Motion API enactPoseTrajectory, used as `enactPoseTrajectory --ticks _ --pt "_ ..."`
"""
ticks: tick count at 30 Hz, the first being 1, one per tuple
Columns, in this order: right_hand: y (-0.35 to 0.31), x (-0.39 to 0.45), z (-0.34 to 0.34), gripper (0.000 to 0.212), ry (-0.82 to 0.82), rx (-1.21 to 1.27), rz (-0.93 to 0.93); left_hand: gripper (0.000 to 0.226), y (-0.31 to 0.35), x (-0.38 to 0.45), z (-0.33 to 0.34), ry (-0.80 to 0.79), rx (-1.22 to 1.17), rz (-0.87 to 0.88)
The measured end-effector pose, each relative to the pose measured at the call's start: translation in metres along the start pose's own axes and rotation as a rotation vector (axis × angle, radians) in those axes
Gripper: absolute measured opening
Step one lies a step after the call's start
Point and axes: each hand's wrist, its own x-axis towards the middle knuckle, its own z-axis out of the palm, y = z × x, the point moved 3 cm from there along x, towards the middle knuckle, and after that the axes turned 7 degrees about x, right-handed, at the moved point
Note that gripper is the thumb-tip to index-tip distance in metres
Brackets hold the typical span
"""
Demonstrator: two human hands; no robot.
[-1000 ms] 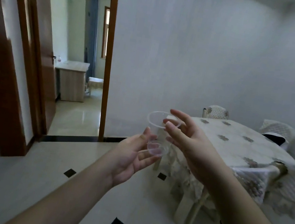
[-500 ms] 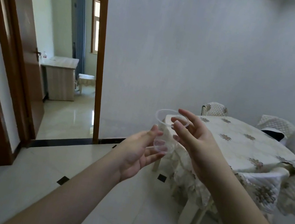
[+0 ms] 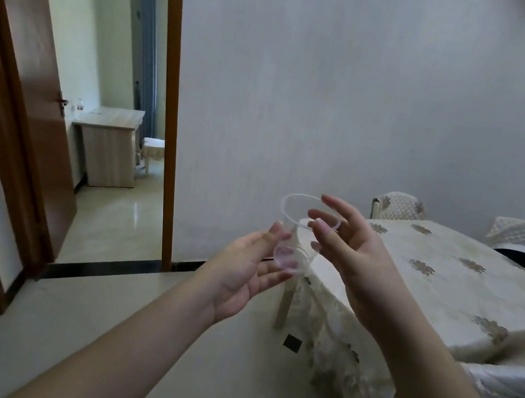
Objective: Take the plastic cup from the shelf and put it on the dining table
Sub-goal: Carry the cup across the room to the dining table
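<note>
The plastic cup point(image 3: 299, 231) is the only one I count, and it sits in the air between my two hands, out over the floor just short of the near corner of the dining table point(image 3: 447, 292). I count two hands, one table, two chairs and one open door.

The cup is clear and thin-walled, so I see my fingers and the wall through it. It tapers from a wide round rim at the top to a smaller round base, and it leans slightly. My left hand point(image 3: 246, 277) is under and behind it, palm up, fingers loosely curled with the tips against the base and lower side. My right hand point(image 3: 353, 259) comes in from the other side, fingers spread and half bent, the tips at the rim and upper wall. Neither hand is clenched; together they cradle the cup lightly.

The table wears a cream cloth printed with brownish flower motifs, its lace edge hanging down over pale legs. The two chairs point(image 3: 398, 207) behind it have matching lacy covers. The floor point(image 3: 93, 327) is glossy pale tile with small black diamond insets. The door point(image 3: 29, 90) and its frame are smooth reddish-brown wood, and the wall is plain white with a faint vertical texture.
</note>
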Motion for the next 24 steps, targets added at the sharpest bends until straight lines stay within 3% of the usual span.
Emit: enactPoseTrajectory --ticks 7,14,24 --pt "0.03 0.075 -0.01 0.057 -0.073 -0.005 -0.005 0.046 0.007 0.063 -0.018 0.139 0.025 0.023" --pt "0.069 0.147 0.015 0.068 -0.125 0.024 0.029 0.06 0.018 0.111 -0.072 0.24 0.064 0.033" --pt "0.13 0.267 0.088 0.083 -0.193 0.048 0.083 0.053 0.042 0.19 -0.188 0.342 -0.016 0.019"
